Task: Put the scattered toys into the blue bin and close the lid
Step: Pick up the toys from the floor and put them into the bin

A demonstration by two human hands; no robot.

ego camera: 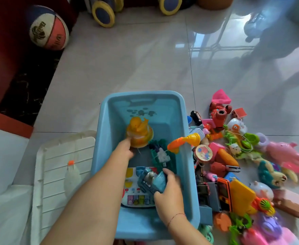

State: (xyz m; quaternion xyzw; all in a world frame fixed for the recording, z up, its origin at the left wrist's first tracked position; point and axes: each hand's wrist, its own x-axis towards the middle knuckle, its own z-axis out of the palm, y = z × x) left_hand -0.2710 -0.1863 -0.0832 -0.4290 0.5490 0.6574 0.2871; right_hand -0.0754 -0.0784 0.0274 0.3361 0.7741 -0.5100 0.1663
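Both hands are inside the blue bin point(189, 156): left hand point(124, 151) fingers grip the yellow duck point(139, 132); right hand point(168, 191), nearer the toy pile point(242, 165), clasps a blue truck point(152, 179).

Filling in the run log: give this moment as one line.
left hand: holding yellow duck toy | right hand: holding blue toy truck | both inside blue bin | lid: off

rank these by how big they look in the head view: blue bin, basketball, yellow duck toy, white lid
1. blue bin
2. white lid, partly cut off
3. basketball, farther away, so unsure
4. yellow duck toy, held by the left hand
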